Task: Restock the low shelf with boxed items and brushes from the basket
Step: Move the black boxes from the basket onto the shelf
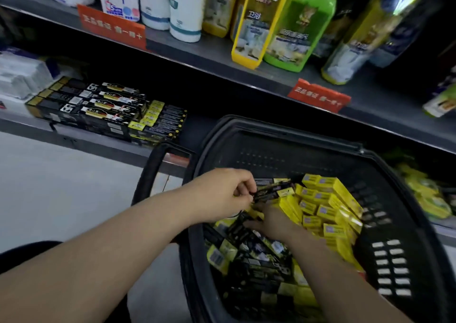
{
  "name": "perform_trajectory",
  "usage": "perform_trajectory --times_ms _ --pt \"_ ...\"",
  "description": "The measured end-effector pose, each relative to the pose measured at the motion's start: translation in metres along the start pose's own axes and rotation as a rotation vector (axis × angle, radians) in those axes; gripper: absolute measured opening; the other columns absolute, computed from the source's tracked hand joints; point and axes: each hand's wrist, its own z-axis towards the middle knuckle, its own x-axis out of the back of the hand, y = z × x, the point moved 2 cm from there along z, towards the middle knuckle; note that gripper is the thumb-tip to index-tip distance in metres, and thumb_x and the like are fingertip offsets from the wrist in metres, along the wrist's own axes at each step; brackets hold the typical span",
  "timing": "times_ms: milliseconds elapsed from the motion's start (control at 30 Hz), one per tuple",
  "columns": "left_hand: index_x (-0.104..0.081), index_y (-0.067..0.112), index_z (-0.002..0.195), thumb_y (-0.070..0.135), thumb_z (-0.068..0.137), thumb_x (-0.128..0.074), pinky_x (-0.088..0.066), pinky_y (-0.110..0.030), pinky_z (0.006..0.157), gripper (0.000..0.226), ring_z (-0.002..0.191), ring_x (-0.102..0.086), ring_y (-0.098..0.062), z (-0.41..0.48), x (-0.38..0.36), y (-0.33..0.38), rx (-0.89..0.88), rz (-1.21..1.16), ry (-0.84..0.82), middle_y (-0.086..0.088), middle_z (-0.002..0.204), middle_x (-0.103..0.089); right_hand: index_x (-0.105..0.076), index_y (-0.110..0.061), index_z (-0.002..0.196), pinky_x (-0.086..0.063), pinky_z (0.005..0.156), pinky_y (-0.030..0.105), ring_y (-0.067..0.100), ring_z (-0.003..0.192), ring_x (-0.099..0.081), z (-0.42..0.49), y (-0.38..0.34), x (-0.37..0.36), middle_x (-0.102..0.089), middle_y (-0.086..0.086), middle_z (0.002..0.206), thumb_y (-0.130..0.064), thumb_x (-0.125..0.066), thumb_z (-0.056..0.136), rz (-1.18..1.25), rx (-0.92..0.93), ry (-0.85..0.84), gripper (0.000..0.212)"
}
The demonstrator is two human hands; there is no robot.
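Lying at ten o'clock, the low shelf (81, 139) is shown beside the basket (283, 126) at five o'clock, heaped with yellow boxes (328, 199). A dark box (271, 191) is pinched by the left grip (229, 194); the closure of the right grip (271, 221) cannot be told.

Only one camera is here, and it sits on my head. It looks forward and down. The basket (271, 150) is close, right under my eyes. The low shelf (81, 137) is just behind it, to the left.
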Motion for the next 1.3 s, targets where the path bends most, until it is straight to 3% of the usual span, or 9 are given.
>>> perform_trajectory --times_ms 167,267,400,567,667,800,900,1100,1300 --pt "-0.056 0.027 0.114 0.028 0.094 -0.05 -0.048 -0.026 0.082 0.021 0.093 -0.056 -0.004 0.013 -0.018 0.011 0.065 -0.02 -0.048 0.017 0.094 -0.057 -0.045 -0.021 0.133 -0.045 0.086 0.032 0.023 0.117 -0.052 -0.026 0.024 0.013 -0.045 0.002 0.139 -0.037 -0.074 0.078 0.07 0.044 -0.047 0.064" --pt "-0.047 0.022 0.128 0.025 0.096 -0.047 -0.047 -0.027 0.088 0.032 0.104 -0.056 -0.01 0.019 -0.027 0.011 0.144 -0.078 -0.074 0.009 0.112 -0.055 -0.055 -0.016 0.116 -0.041 0.071 0.029 0.02 0.093 -0.054 -0.043 0.023 0.024 -0.057 0.001 0.105 -0.028 -0.077 0.076 0.017 0.113 0.077 0.047" --pt "-0.019 0.018 0.145 0.027 0.09 -0.06 -0.042 -0.031 0.099 0.069 0.125 -0.045 -0.021 0.023 -0.041 0.006 0.248 -0.126 -0.088 -0.005 0.142 -0.038 -0.057 -0.024 0.086 -0.043 0.057 0.017 0.006 0.065 -0.054 -0.074 0.002 0.051 -0.055 -0.007 0.079 -0.021 -0.082 0.07 0.453 0.291 0.278 0.03" --pt "-0.026 0.019 0.128 0.025 0.074 -0.079 -0.049 -0.014 0.084 0.076 0.097 -0.059 -0.001 0.018 -0.059 0.012 0.269 -0.478 -0.053 0.005 0.11 -0.058 -0.06 -0.021 0.08 -0.054 0.056 0.025 0.006 0.062 -0.061 -0.093 -0.03 0.065 -0.063 -0.007 0.069 -0.041 -0.073 0.074 0.795 0.356 0.439 0.024" --pt "-0.032 0.006 0.13 0.011 0.08 -0.071 -0.054 -0.034 0.085 0.063 0.087 -0.069 -0.02 0.028 -0.058 0.008 0.428 -0.84 0.085 -0.012 0.108 -0.065 -0.063 -0.019 0.082 -0.053 0.058 0.021 0.008 0.062 -0.065 -0.088 -0.029 0.064 -0.065 -0.006 0.068 -0.033 -0.049 0.096 0.971 0.291 0.315 0.024" --pt "-0.047 0.005 0.112 0.001 0.083 -0.063 -0.049 -0.047 0.09 0.034 0.075 -0.063 -0.022 0.035 -0.048 -0.002 0.519 -0.972 0.197 -0.011 0.079 -0.064 -0.061 -0.016 0.11 -0.047 0.081 0.029 0.017 0.093 -0.063 -0.063 0.001 0.044 -0.065 0.002 0.104 -0.022 -0.048 0.097 0.263 0.133 0.217 0.02" --pt "-0.045 0.008 0.115 0.004 0.085 -0.064 -0.052 -0.038 0.081 0.036 0.074 -0.062 -0.019 0.036 -0.045 -0.004 0.508 -0.952 0.211 -0.007 0.081 -0.064 -0.042 -0.014 0.135 -0.043 0.089 0.032 0.026 0.114 -0.054 -0.047 0.023 0.004 -0.052 0.008 0.133 -0.033 -0.057 0.092 -0.051 0.012 -0.042 0.049" --pt "-0.047 0.017 0.105 0.006 0.084 -0.066 -0.053 -0.017 0.062 0.03 0.074 -0.059 -0.014 0.034 -0.044 -0.01 0.504 -0.871 0.186 -0.005 0.094 -0.063 -0.023 -0.024 0.147 -0.043 0.091 0.033 0.03 0.123 -0.046 -0.029 0.023 -0.019 -0.036 0.01 0.138 -0.037 -0.062 0.088 -0.152 0.072 0.056 0.072" --pt "-0.048 0.018 0.105 0.005 0.085 -0.065 -0.052 -0.043 0.084 0.029 0.071 -0.058 -0.017 0.032 -0.04 -0.014 0.536 -0.912 0.171 -0.007 0.085 -0.062 -0.034 -0.021 0.124 -0.042 0.078 0.027 0.018 0.098 -0.051 -0.028 0.026 -0.016 -0.052 0.009 0.127 -0.033 -0.068 0.084 0.076 0.079 -0.002 0.054"
